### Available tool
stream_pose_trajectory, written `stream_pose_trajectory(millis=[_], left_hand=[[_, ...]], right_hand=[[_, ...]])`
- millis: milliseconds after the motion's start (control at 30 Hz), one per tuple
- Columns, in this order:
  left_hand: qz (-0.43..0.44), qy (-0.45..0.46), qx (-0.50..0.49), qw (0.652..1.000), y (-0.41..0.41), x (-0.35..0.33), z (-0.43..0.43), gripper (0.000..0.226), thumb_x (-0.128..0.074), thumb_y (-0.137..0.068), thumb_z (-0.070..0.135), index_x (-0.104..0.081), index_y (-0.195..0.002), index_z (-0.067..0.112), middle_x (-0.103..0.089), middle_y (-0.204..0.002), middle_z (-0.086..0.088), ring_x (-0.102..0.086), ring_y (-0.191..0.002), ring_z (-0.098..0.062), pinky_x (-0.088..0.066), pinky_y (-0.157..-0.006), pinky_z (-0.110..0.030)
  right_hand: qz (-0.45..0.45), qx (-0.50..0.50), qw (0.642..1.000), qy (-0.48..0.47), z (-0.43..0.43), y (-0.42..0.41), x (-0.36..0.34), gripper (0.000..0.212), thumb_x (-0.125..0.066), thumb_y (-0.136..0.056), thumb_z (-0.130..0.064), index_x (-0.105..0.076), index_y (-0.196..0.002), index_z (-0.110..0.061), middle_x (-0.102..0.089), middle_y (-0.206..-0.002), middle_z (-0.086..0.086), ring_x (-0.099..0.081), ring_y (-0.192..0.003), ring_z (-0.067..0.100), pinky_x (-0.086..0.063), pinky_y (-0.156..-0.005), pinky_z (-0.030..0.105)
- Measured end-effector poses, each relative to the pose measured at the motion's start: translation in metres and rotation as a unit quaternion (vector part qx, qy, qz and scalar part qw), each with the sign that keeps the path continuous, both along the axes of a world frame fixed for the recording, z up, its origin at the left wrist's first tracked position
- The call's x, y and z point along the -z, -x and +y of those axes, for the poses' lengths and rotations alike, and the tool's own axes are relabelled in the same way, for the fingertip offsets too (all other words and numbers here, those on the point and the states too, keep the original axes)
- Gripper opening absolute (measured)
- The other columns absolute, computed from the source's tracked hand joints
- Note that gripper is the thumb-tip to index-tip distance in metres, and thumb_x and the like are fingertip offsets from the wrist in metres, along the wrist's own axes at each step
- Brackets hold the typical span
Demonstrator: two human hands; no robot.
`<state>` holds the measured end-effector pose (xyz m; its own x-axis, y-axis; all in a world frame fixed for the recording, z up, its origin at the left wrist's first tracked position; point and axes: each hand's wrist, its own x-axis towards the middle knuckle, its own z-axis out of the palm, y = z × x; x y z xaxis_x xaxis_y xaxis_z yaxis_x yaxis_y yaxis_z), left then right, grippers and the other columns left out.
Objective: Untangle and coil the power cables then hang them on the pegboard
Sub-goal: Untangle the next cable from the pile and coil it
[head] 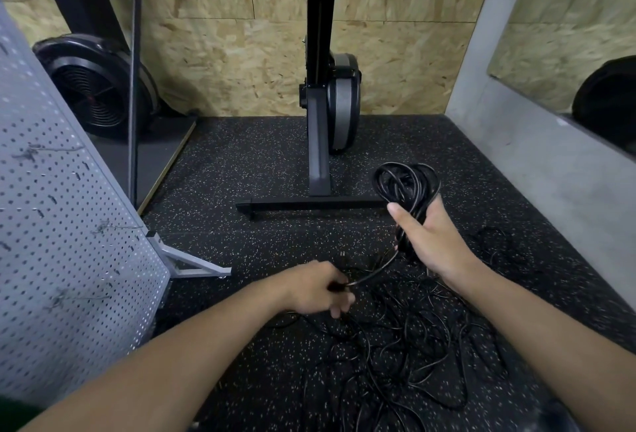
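We note right grip [430,242] curled round coiled cable [407,180] above the floor [241,173]; left grip [316,288] pinches its trailing end; tangled cables [413,345] lie on floor below, pegboard [69,225] at left

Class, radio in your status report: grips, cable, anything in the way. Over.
Right grip holds coiled cable. Left grip pinches its trailing strand. Tangled cables on floor beneath; pegboard at left.

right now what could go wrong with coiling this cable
The strand in the left hand runs toward the pile of cables on the floor; pulling hard could tighten a knot. The coil is held by the right hand alone; a sharp tug might spill its loops.
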<state>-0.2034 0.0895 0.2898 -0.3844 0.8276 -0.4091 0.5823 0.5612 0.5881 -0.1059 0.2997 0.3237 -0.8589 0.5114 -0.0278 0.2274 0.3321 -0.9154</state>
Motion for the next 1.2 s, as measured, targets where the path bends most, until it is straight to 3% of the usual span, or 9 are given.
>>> stream_pose_trajectory(millis=[100, 200, 433, 533, 633, 733, 933, 1067, 1200], left_hand=[[0.052, -0.071, -0.030, 0.996, 0.004, -0.011, 0.001, 0.028, -0.058, -0.106, 0.042, -0.072, -0.093, 0.021, -0.074, -0.077, 0.003, -0.057, -0.054, 0.001, -0.041, -0.054, -0.018], [0.107, -0.162, -0.021, 0.981, 0.003, -0.025, 0.004, 0.022, -0.065, -0.102, 0.038, -0.075, -0.101, 0.018, -0.072, -0.087, 0.009, -0.064, -0.077, -0.001, -0.050, -0.070, -0.022], [0.194, -0.370, -0.036, 0.908, 0.005, -0.036, 0.009, 0.021, -0.086, -0.085, 0.030, -0.072, -0.093, 0.018, -0.065, -0.090, 0.008, -0.062, -0.086, -0.009, -0.053, -0.077, -0.032], [0.187, -0.408, -0.055, 0.892, 0.006, -0.038, 0.009, 0.032, -0.089, -0.080, 0.032, -0.071, -0.100, 0.016, -0.063, -0.098, 0.006, -0.058, -0.090, -0.007, -0.049, -0.079, -0.020], [0.172, -0.402, -0.062, 0.897, 0.006, -0.039, 0.008, 0.037, -0.089, -0.079, 0.035, -0.073, -0.107, 0.017, -0.062, -0.104, 0.006, -0.057, -0.092, -0.006, -0.044, -0.082, -0.013], [0.159, -0.396, -0.072, 0.902, 0.006, -0.036, 0.008, 0.035, -0.089, -0.080, 0.033, -0.076, -0.109, 0.019, -0.063, -0.101, 0.005, -0.059, -0.093, -0.010, -0.046, -0.082, -0.015], [0.145, -0.393, -0.094, 0.903, 0.009, -0.034, 0.007, 0.041, -0.095, -0.071, 0.037, -0.077, -0.104, 0.021, -0.063, -0.097, 0.007, -0.060, -0.089, -0.008, -0.047, -0.078, -0.015], [0.138, -0.348, -0.126, 0.919, 0.013, -0.032, 0.005, 0.040, -0.087, -0.076, 0.053, -0.073, -0.103, 0.026, -0.059, -0.098, 0.010, -0.057, -0.084, -0.004, -0.049, -0.076, -0.018], [0.095, -0.264, -0.155, 0.947, 0.023, -0.028, -0.006, 0.040, -0.055, -0.095, 0.068, -0.065, -0.099, 0.029, -0.066, -0.090, 0.010, -0.058, -0.075, -0.003, -0.048, -0.071, -0.025]], right_hand=[[-0.037, 0.010, 0.997, -0.067, 0.003, -0.002, -0.010, 0.099, -0.061, -0.092, -0.067, -0.012, -0.163, -0.019, -0.049, -0.156, 0.005, -0.046, -0.143, 0.026, -0.037, -0.118, 0.046], [-0.092, -0.023, 0.985, -0.141, 0.010, -0.006, -0.012, 0.070, -0.059, -0.100, -0.053, -0.026, -0.153, -0.020, -0.062, -0.138, 0.008, -0.059, -0.123, 0.028, -0.042, -0.096, 0.037], [-0.219, -0.166, 0.940, -0.203, -0.003, -0.010, -0.006, 0.074, -0.047, -0.099, -0.067, -0.018, -0.153, -0.025, -0.065, -0.135, 0.008, -0.065, -0.111, 0.021, -0.051, -0.095, 0.037], [-0.262, -0.206, 0.925, -0.184, -0.001, -0.009, 0.002, 0.097, -0.030, -0.088, -0.086, 0.007, -0.163, -0.035, -0.043, -0.162, 0.006, -0.053, -0.136, 0.023, -0.044, -0.112, 0.041], [-0.241, -0.249, 0.934, -0.087, 0.001, 0.001, 0.014, 0.104, -0.036, -0.081, -0.096, 0.000, -0.163, -0.045, -0.006, -0.169, -0.018, -0.028, -0.149, 0.011, -0.025, -0.123, 0.039], [-0.206, -0.237, 0.949, -0.004, 0.009, 0.004, 0.025, 0.088, -0.056, -0.067, -0.097, -0.050, -0.142, -0.053, -0.032, -0.166, -0.012, -0.037, -0.147, 0.013, -0.028, -0.125, 0.047], [-0.211, -0.358, 0.908, -0.053, -0.011, -0.014, 0.003, 0.100, -0.058, -0.083, -0.082, -0.001, -0.161, -0.054, -0.005, -0.166, -0.031, -0.014, -0.153, 0.000, -0.019, -0.128, 0.041], [-0.204, -0.343, 0.913, -0.088, -0.012, -0.014, -0.002, 0.078, -0.056, -0.097, -0.065, -0.011, -0.160, -0.054, -0.025, -0.161, -0.030, -0.029, -0.146, -0.005, -0.028, -0.121, 0.030], [-0.190, -0.329, 0.923, -0.058, -0.011, -0.018, -0.017, 0.035, -0.055, -0.103, -0.046, -0.043, -0.136, -0.046, -0.062, -0.104, -0.036, -0.059, -0.097, -0.016, -0.044, -0.091, 0.017]])
